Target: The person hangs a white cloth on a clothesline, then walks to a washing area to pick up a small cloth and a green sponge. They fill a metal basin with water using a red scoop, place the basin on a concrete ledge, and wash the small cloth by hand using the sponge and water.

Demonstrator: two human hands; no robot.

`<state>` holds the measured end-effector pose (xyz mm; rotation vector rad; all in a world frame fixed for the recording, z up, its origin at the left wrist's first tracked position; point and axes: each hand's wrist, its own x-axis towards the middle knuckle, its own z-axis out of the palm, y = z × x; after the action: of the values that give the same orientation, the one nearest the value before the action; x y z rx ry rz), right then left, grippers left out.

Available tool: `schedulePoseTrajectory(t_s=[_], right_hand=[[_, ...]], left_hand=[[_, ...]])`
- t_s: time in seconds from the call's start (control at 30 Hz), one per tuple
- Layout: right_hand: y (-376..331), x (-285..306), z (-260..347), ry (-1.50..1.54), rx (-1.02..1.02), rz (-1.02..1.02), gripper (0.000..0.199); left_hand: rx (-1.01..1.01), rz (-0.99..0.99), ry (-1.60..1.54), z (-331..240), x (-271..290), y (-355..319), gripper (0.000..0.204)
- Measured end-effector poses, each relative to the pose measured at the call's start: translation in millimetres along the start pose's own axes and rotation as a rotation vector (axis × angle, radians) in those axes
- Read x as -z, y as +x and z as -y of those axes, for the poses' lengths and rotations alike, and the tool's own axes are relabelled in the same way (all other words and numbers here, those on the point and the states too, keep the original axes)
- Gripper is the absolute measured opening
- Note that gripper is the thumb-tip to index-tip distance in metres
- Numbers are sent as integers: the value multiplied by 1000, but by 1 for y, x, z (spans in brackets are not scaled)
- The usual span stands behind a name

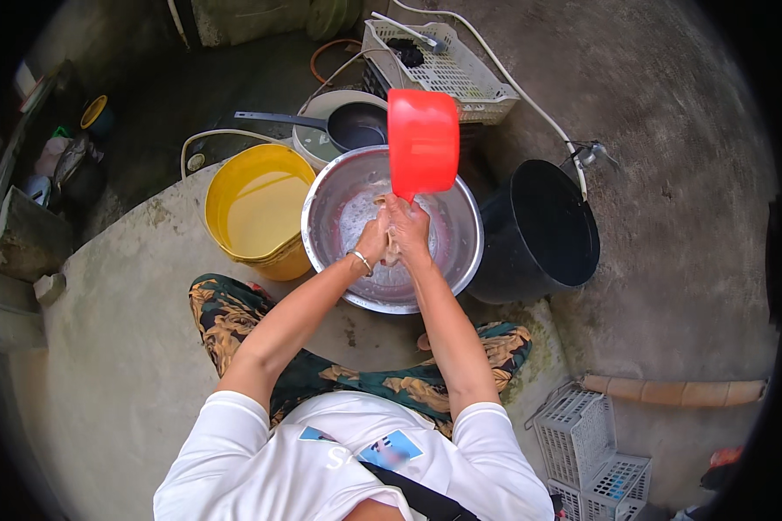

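we are crouching on a concrete floor (130, 347), both hands over a large steel basin (460, 260) holding water. our right hand (408, 227) is gripping a red plastic scoop (422, 143), fingers wrapped round its lower end, the scoop standing upright above the basin's far side. our left hand (374, 241), a metal bangle (361, 260) on its wrist, is pressing against the right; whether its fingers are curled or spread we cannot tell. a yellow bucket (256, 208) of water is touching the basin on the left, a black bucket (539, 230) is sitting just beside it on the right. behind the basin, a dark pan (352, 126) and a white crate (443, 74).
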<state>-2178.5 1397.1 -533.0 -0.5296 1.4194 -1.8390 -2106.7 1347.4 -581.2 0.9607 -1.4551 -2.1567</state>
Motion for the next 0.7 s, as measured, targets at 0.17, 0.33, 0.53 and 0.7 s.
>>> schedulePoseTrajectory(t_s=[0.17,0.33,0.53,0.7], right_hand=[[-7,1,0,-163,76,-69,26],[17,31,-9,-427,209,-166,17],[5,18,5,-703,138,117,25],[-21,-9,-7,-1136,180,-186,31]], left_hand=[[36,59,431,-2,8,18,53],[-513,-297,272,-19,-11,19,33],[-307,82,-243,-61,-5,7,24],[-483,-281,-391,-58,-9,18,19]])
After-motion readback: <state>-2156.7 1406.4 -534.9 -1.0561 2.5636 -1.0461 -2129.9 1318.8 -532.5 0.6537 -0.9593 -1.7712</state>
